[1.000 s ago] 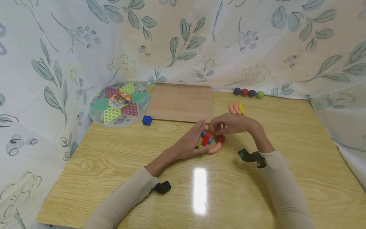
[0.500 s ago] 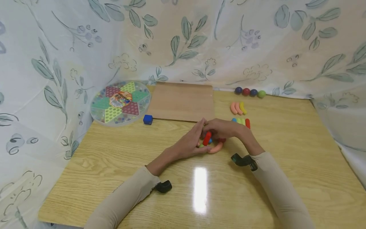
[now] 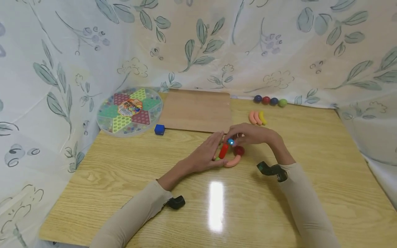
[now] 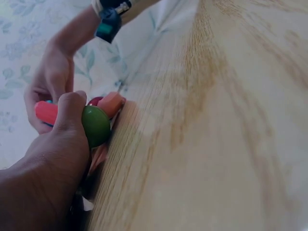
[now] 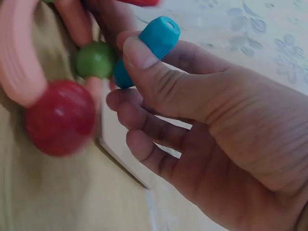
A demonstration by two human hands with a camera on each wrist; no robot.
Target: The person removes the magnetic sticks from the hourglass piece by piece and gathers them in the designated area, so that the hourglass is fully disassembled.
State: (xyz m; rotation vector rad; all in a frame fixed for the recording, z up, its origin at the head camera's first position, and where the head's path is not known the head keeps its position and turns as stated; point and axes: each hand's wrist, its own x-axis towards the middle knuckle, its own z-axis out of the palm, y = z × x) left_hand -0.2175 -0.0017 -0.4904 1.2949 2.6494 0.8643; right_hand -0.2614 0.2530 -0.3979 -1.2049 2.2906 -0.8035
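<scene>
My right hand [image 3: 252, 133] pinches a ribbed blue toy peg [image 5: 161, 36] between thumb and index finger, tilted, above a small ring of toy pieces. A red ball [image 3: 239, 151] and a salmon-coloured banana-shaped piece [image 3: 233, 162] form the ring's near right side. Green balls, one in the right wrist view [image 5: 95, 59], sit between more curved pieces. Inside the ring a red peg [image 3: 223, 151] slants upward. Along the left side lies my left hand [image 3: 204, 156], fingers extended and thumb against the pieces, by a green ball [image 4: 96, 126]. Its palm hides part of the ring.
Behind the hands lies a wooden board [image 3: 198, 110]. To its left are a blue cube [image 3: 159, 130] and a round Chinese checkers set [image 3: 129, 112]. Banana-shaped pieces [image 3: 256, 117] and a row of coloured balls [image 3: 270, 100] lie at back right.
My right hand dipped left over the ring, then drew back right, now with the blue peg lifted in its fingertips. Pegs glimpsed beyond the right hand are hidden again. My left hand stays put.
</scene>
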